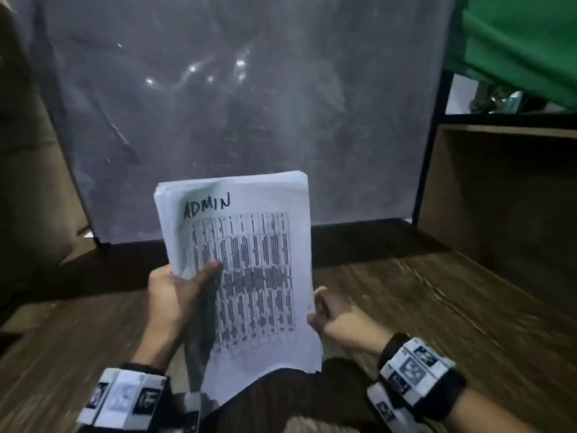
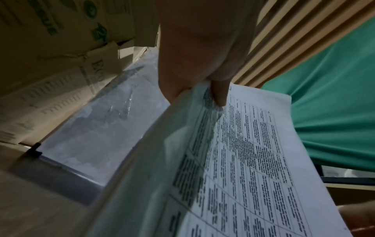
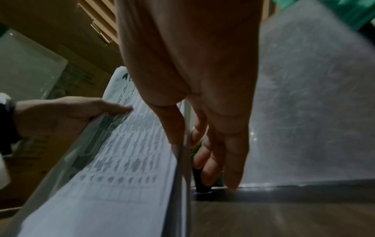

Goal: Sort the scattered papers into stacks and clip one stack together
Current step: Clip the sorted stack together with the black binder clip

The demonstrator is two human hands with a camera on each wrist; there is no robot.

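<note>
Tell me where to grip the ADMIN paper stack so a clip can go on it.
Grip the ADMIN paper stack by its long left edge, from the left, thumb on top, as the left hand does. That likely leaves the squared top edge free for a clip.

Dark wood-grain floor [image 1: 437, 323] underfoot, with a translucent plastic sheet [image 1: 234, 104] in a black frame standing upright at the back. Cardboard boxes [image 2: 50, 64] printed in green stacked to the left. Green cloth [image 1: 515, 42] draped above a brown shelf unit [image 1: 499, 198] to the right.
</note>
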